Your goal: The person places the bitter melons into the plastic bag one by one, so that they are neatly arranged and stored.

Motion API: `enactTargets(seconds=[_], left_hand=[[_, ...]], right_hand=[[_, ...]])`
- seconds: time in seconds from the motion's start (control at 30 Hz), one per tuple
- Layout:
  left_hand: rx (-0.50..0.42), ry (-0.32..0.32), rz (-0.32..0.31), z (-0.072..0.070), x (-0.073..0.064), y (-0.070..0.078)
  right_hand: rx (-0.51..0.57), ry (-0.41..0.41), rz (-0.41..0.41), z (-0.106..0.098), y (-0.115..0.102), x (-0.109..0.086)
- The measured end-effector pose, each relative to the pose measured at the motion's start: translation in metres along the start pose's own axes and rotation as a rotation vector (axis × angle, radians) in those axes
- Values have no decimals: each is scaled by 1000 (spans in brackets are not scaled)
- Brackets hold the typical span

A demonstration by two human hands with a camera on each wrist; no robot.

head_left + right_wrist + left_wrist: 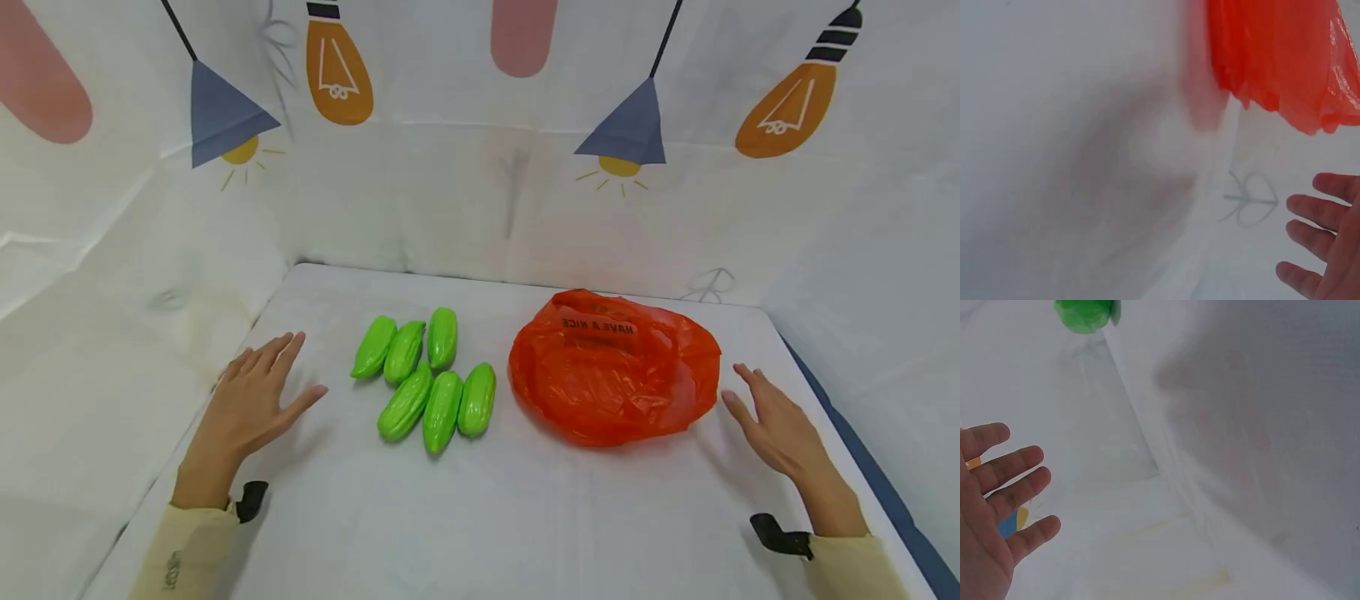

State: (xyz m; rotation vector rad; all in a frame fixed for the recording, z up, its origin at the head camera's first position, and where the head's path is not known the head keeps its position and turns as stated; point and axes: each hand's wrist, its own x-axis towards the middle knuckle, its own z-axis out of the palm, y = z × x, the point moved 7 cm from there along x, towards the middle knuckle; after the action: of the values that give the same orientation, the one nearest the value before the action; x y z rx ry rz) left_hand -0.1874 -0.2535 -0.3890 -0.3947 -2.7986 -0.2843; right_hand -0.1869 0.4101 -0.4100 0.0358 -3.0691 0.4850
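Several bright green, ridged, cucumber-like vegetables (442, 410) lie in two rows left of the middle of the table. To their right sits a puffed-up red plastic bag (611, 375) with dark lettering near its top. My left hand (251, 400) is left of the vegetables, fingers spread and holding nothing; its fingers also show in the left wrist view, with part of a green vegetable (1085, 314) at the top. Just right of the bag, my right hand (780, 425) has its fingers extended and apart from it. The bag's edge (1285, 69) hangs above those fingers in the right wrist view.
The white tabletop (510, 525) meets a pale cloth wall (450, 208) printed with lamps and bulbs at the back. More cloth rises along the left and right sides. A dark blue strip (862, 450) runs along the table's right edge.
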Motion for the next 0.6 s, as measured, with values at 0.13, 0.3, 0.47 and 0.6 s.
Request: enactTargets(seconds=[0.13,0.3,0.47,0.6], left_hand=[[-13,-11,5,-1,4,7],[-26,-10,23,-1,11,16],[-26,-9,45,3,19,24],[-30,-22,64,10,21,32]], right_hand=[[51,-36,32,-4,-9,12],[136,-63,61,-4,-20,27],[237,-71,84,3,-26,35],[316,-63,105,6,-30,41]])
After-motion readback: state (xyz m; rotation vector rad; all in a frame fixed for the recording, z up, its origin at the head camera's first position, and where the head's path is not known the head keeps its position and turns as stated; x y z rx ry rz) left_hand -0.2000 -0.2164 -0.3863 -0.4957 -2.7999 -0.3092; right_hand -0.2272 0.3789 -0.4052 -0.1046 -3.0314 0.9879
